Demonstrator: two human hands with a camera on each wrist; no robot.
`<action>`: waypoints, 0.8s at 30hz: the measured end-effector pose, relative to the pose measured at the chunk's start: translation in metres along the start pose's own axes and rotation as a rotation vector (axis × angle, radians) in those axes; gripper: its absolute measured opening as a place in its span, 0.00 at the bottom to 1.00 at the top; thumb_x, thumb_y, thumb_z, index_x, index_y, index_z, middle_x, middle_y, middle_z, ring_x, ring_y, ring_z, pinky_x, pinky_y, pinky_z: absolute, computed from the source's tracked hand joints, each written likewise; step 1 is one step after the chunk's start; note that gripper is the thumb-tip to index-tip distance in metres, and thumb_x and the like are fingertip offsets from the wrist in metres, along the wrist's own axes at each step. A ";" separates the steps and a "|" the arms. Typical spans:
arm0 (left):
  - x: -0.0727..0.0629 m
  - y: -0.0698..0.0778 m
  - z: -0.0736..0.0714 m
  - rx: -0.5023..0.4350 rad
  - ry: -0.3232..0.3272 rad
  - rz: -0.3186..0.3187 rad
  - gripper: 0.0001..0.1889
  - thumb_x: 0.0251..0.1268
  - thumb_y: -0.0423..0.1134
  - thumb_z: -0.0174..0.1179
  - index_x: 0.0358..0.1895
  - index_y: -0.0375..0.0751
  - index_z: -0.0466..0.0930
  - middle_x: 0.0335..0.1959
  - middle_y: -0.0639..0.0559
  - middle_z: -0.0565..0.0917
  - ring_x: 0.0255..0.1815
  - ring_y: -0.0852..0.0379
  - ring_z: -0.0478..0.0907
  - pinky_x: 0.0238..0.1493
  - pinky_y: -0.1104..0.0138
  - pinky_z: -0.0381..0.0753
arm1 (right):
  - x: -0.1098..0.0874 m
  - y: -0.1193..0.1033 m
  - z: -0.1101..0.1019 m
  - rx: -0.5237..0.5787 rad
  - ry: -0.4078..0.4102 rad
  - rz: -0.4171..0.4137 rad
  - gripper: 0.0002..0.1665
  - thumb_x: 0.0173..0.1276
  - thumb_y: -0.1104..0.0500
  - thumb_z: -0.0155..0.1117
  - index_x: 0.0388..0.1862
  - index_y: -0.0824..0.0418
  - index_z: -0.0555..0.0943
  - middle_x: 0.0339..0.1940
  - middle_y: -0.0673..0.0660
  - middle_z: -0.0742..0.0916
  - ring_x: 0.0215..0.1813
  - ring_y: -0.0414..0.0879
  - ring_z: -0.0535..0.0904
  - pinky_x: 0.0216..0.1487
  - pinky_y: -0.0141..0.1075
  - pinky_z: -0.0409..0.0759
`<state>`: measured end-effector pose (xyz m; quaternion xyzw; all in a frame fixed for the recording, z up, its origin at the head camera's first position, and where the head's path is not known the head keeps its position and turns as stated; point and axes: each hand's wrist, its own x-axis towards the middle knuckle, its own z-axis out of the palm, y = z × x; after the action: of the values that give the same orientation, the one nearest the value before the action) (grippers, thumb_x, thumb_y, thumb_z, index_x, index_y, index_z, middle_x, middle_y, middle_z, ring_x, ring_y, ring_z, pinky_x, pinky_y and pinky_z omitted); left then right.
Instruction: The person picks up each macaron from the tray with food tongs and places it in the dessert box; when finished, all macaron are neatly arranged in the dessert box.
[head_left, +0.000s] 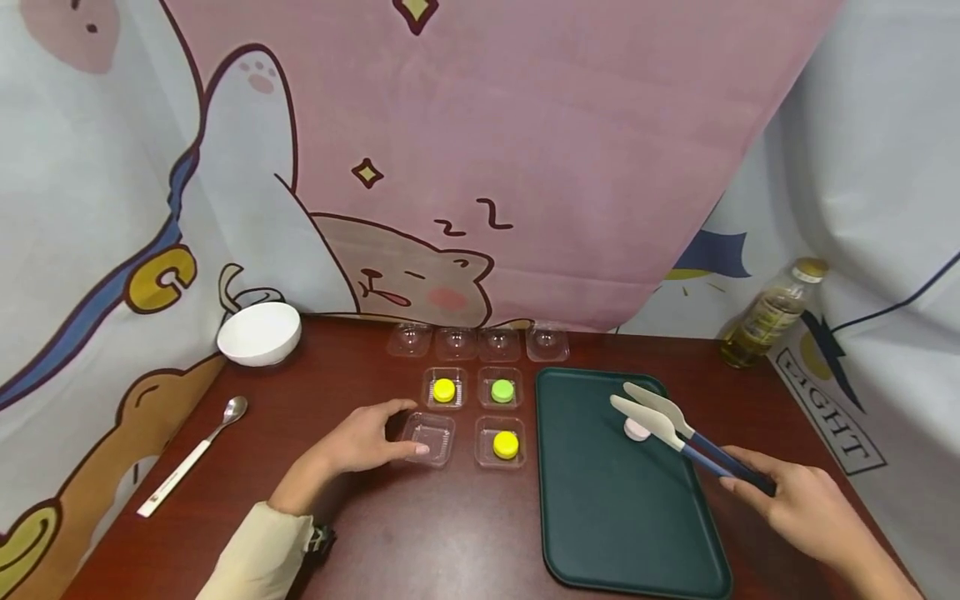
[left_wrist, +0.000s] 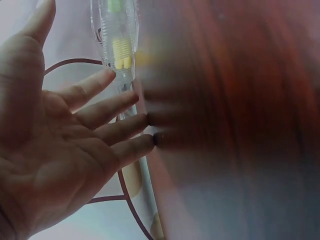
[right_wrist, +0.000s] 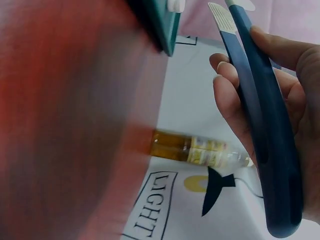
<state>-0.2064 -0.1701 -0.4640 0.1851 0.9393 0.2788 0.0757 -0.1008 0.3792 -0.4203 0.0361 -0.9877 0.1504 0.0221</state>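
Note:
My right hand (head_left: 806,500) grips blue-handled tongs (head_left: 723,458) with cream tips, held over the dark green tray (head_left: 607,525). Beneath the parted tips sits a pale pink macaron (head_left: 636,430), partly covered by them in the head view. My left hand (head_left: 367,439) rests beside a clear plastic box (head_left: 431,437) with nothing in it, thumb and fingers spread at its left side. In the left wrist view that hand's fingers (left_wrist: 115,107) are nearly straight. Other clear boxes hold a yellow macaron (head_left: 444,390), a green macaron (head_left: 502,390) and a second yellow macaron (head_left: 506,445).
Several clear lids (head_left: 456,342) lie in a row along the back. A white bowl (head_left: 259,335) stands at the back left, with a white-handled spoon (head_left: 191,458) in front of it. An oil bottle (head_left: 768,321) stands at the back right, by the patterned cloth (head_left: 562,167).

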 end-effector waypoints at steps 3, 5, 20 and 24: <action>-0.003 -0.001 0.000 -0.005 -0.025 0.017 0.48 0.47 0.66 0.75 0.71 0.43 0.73 0.56 0.46 0.85 0.52 0.52 0.81 0.56 0.55 0.81 | -0.004 0.004 0.003 0.003 -0.008 0.008 0.28 0.68 0.44 0.70 0.61 0.57 0.83 0.22 0.48 0.81 0.19 0.34 0.61 0.21 0.31 0.59; -0.004 -0.002 0.000 -0.012 -0.036 0.029 0.50 0.45 0.65 0.77 0.71 0.43 0.72 0.58 0.46 0.84 0.53 0.52 0.81 0.57 0.55 0.80 | -0.005 0.006 0.005 -0.001 -0.021 0.013 0.28 0.67 0.44 0.70 0.61 0.57 0.83 0.27 0.49 0.86 0.21 0.34 0.63 0.23 0.32 0.60; -0.007 -0.002 -0.002 -0.011 -0.059 0.079 0.48 0.44 0.55 0.81 0.71 0.44 0.72 0.68 0.38 0.77 0.68 0.41 0.76 0.68 0.47 0.75 | -0.008 0.012 0.008 -0.008 -0.116 0.060 0.31 0.69 0.42 0.68 0.63 0.60 0.82 0.31 0.52 0.88 0.22 0.36 0.69 0.24 0.33 0.66; -0.008 -0.002 -0.001 -0.006 -0.044 0.070 0.46 0.47 0.55 0.79 0.71 0.43 0.72 0.67 0.38 0.78 0.65 0.42 0.78 0.66 0.47 0.76 | -0.009 0.014 0.009 -0.015 -0.118 0.070 0.31 0.70 0.43 0.68 0.64 0.61 0.81 0.24 0.48 0.82 0.20 0.38 0.63 0.23 0.33 0.59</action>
<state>-0.1997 -0.1747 -0.4641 0.2235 0.9296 0.2798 0.0870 -0.0928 0.3908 -0.4332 0.0104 -0.9890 0.1414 -0.0412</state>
